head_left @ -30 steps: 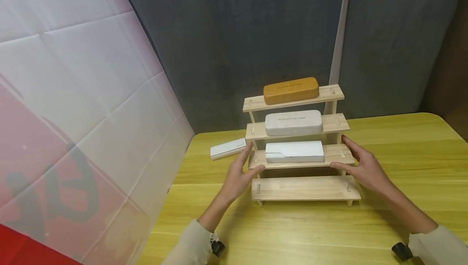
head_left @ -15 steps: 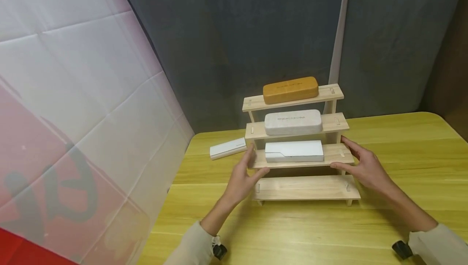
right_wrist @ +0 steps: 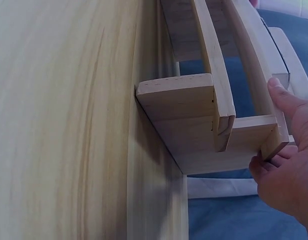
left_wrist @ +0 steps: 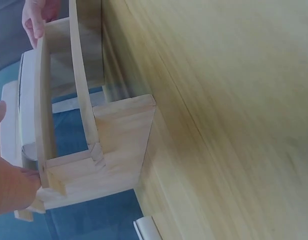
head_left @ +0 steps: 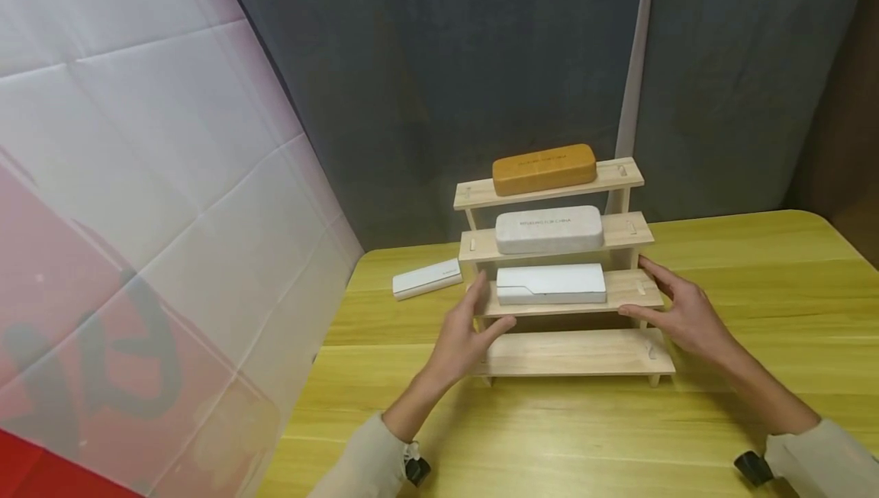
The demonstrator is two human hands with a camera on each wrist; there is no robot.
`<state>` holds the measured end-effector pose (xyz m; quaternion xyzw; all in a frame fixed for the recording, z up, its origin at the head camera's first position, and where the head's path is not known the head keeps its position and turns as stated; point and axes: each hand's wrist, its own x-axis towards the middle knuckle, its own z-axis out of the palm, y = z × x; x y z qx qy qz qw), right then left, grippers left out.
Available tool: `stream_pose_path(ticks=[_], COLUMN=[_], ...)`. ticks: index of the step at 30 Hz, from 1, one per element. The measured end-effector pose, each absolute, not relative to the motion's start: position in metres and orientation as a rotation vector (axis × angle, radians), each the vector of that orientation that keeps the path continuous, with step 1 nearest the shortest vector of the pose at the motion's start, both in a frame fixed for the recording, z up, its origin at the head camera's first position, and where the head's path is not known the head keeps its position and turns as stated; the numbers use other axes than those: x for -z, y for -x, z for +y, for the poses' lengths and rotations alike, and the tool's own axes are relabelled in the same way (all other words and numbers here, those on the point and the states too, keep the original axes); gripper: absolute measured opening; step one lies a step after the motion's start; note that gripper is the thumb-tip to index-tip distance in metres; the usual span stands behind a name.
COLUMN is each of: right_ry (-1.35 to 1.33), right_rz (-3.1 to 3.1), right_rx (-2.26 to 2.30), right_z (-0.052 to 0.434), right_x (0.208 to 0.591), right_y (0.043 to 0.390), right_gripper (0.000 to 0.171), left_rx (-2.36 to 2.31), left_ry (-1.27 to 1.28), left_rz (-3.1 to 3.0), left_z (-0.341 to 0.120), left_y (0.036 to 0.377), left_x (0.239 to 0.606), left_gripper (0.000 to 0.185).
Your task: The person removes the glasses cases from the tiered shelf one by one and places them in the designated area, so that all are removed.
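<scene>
A four-tier wooden display stand [head_left: 577, 353] stands on the table. My left hand [head_left: 458, 342] is at the left end of its third tier from the top, thumb in front and fingers at the end of the board. My right hand [head_left: 690, 319] grips the other end of that tier, thumb on the front edge and fingers curled behind, as the right wrist view shows. On that tier lies a white flap case [head_left: 552, 284]. A pale grey hard glasses case [head_left: 549, 229] sits one tier higher, and an orange-brown glasses case [head_left: 545, 170] is on top. The lowest tier is bare.
Left of the stand, a slim white case [head_left: 427, 279] lies on the yellow wood-grain table [head_left: 570, 437]. A dark grey curtain [head_left: 439, 101] hangs behind. A printed white and pink cloth wall [head_left: 172, 178] rises along the left side.
My left hand has shifted right, farther over the end of the third tier. My right hand stays at its end. The stand and the cases keep their places.
</scene>
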<state>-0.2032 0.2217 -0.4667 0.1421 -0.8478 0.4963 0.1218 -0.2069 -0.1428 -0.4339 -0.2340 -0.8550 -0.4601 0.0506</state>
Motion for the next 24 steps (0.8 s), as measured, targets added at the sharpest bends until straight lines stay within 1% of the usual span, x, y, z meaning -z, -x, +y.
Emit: stream_pose_path(ticks=[13, 24], right_ry=[-0.427, -0.396], right_rz=[-2.465, -2.499], right_rx=[-1.408, -1.393], right_z=[0.221, 0.222], right_x=[0.468, 0.467], right_y=[0.204, 0.204], right_gripper=[0.093, 0.094], left_rx=[1.432, 1.4], left_ry=[0.704, 0.667], left_rz=[-2.617, -2.661], left_z=[-0.134, -0.129], left_y=[0.218, 0.226], left_x=[0.433, 0.43], left_gripper=[0.095, 0.092])
